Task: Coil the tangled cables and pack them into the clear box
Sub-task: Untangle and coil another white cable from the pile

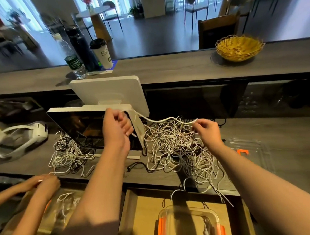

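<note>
A big tangle of white and dark cables lies on the grey counter, with a smaller tangle to the left. My left hand is raised and grips one end of a white cable. My right hand pinches the same cable farther along, above the big tangle. The strand sags between both hands. The clear box with orange clips sits below the counter at the bottom, with a coiled cable inside. Its clear lid lies on the counter at the right.
A white point-of-sale screen stands behind my left hand. Another person's hands work on cables at the lower left. A white headset lies far left. Bottles, a cup and a wicker basket stand on the upper ledge.
</note>
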The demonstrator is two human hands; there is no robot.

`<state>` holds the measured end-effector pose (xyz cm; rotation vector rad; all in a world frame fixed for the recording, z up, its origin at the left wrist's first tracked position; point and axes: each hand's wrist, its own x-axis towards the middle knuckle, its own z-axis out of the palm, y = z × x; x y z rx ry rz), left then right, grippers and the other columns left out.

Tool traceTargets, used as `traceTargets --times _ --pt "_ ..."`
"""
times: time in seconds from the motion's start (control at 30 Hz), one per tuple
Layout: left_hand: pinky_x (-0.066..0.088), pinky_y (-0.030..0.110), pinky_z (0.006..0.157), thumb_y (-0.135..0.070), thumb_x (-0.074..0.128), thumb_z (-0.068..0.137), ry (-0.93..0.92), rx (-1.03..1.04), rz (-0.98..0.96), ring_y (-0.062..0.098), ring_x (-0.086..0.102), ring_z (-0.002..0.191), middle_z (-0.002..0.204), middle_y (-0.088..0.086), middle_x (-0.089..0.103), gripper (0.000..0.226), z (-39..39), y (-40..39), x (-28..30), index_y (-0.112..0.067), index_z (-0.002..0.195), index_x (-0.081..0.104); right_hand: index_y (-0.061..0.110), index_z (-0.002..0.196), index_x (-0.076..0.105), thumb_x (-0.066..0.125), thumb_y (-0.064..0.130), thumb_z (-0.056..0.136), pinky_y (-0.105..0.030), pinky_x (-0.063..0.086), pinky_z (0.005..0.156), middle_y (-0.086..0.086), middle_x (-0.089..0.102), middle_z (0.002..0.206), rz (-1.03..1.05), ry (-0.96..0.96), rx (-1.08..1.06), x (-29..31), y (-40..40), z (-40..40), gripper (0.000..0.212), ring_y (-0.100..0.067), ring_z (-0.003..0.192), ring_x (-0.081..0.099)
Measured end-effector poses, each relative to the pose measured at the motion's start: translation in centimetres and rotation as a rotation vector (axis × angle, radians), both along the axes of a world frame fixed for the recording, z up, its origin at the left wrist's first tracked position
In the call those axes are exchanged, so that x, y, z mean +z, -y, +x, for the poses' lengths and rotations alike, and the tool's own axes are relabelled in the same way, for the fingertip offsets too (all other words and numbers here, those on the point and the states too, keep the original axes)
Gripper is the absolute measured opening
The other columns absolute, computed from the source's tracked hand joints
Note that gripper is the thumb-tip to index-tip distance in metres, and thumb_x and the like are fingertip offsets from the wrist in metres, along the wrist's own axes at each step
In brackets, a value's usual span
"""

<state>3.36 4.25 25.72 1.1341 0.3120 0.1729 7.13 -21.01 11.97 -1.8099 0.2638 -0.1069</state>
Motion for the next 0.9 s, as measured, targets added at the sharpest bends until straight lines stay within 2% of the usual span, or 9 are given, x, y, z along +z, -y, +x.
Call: traceTargets --times 0.1,0.2,0.3,0.4,0.53,0.6,0.67,0.73,0.9 --pt "0.018 0.023 0.039 -0.023 0.046 0.098 -0.119 0.018 0.044 0.010 0.019 0.042 0.050 -0.007 0.025 0.042 -1.1 -1.1 -2.1 -0.023 0.057 0.038 0.013 0.098 0.075 0.065 0.012 0.094 -0.019 0.045 0.058 0.003 0.067 0.071 0.106 0.087 0.022 3.3 -0.2 0.5 0.011 0.001 0.057 0.056" --pt "0.020 0.025 0.044 -0.027 0.057 0.099 -0.228 0.024 0.229 0.010 0.024 0.046 0.051 -0.007 0.031 0.043 -2.3 -0.6 -3.6 -0.025 0.056 0.054 0.018 0.102 0.075 0.066 0.015 0.094 -0.021 0.047 0.060 0.004 0.071 0.074 0.112 0.161 0.086 5.9 -0.5 -0.1 0.012 -0.002 0.062 0.059" --pt "0.031 0.028 0.053 -0.022 0.064 0.094 -0.280 0.009 0.641 0.012 0.040 0.055 0.060 -0.003 0.047 0.012 -3.0 1.0 -4.9 -0.014 0.085 0.067 0.021 0.102 0.077 0.068 0.019 0.093 -0.033 0.050 0.057 -0.002 0.074 0.075 -0.055 0.210 0.133 7.6 -0.6 -1.4 0.013 -0.019 0.060 0.061" --pt "0.033 0.026 0.053 -0.021 0.063 0.095 -0.220 -0.145 0.813 0.007 0.042 0.055 0.065 -0.006 0.052 0.009 -3.5 2.8 -5.2 -0.020 0.101 0.070 0.018 0.107 0.077 0.069 0.020 0.091 -0.026 0.050 0.065 0.007 0.072 0.082 -0.355 0.291 0.247 8.7 -1.0 -2.4 0.018 -0.011 0.069 0.065" --pt "0.034 0.016 0.072 -0.054 0.043 0.101 -0.172 -0.370 0.852 -0.010 0.046 0.083 0.089 -0.026 0.056 0.040 -3.9 5.5 -4.0 -0.028 0.102 0.074 0.016 0.113 0.075 0.067 0.021 0.093 -0.022 0.044 0.075 -0.001 0.074 0.096 -0.682 0.329 0.419 9.7 -1.3 -2.8 0.022 -0.011 0.088 0.065" --pt "0.040 0.024 0.075 -0.068 0.046 0.093 -0.119 -0.459 0.891 -0.001 0.054 0.080 0.084 -0.019 0.061 0.047 -3.9 6.4 -3.7 -0.030 0.094 0.075 0.013 0.113 0.075 0.068 0.021 0.093 -0.027 0.049 0.077 -0.005 0.075 0.099 -0.730 0.373 0.454 9.9 -1.5 -3.0 0.023 -0.018 0.091 0.069" --pt "0.042 0.033 0.071 -0.060 0.056 0.093 -0.065 -0.498 0.940 0.013 0.055 0.071 0.075 -0.002 0.062 0.035 -4.0 7.3 -4.0 -0.031 0.081 0.071 0.012 0.113 0.075 0.068 0.021 0.092 -0.028 0.050 0.078 -0.006 0.076 0.100 -0.746 0.409 0.457 9.9 -1.6 -3.2 0.023 -0.021 0.092 0.070" --pt "0.042 0.035 0.069 -0.043 0.057 0.097 -0.038 -0.488 0.930 0.021 0.055 0.071 0.079 0.010 0.064 0.028 -4.0 8.0 -4.3 -0.025 0.082 0.071 0.013 0.111 0.075 0.067 0.023 0.093 -0.023 0.045 0.074 -0.004 0.076 0.099 -0.765 0.434 0.437 9.8 -1.3 -3.3 0.022 -0.020 0.090 0.070" --pt "0.031 0.033 0.065 -0.017 0.046 0.099 -0.052 -0.293 0.739 0.006 0.036 0.060 0.070 0.001 0.041 0.030 -4.4 9.1 -3.7 -0.018 0.069 0.046 0.015 0.096 0.073 0.063 0.026 0.094 -0.026 0.035 0.066 0.001 0.064 0.083 -0.832 0.270 0.406 7.0 -0.3 -2.8 0.014 -0.015 0.077 0.056"
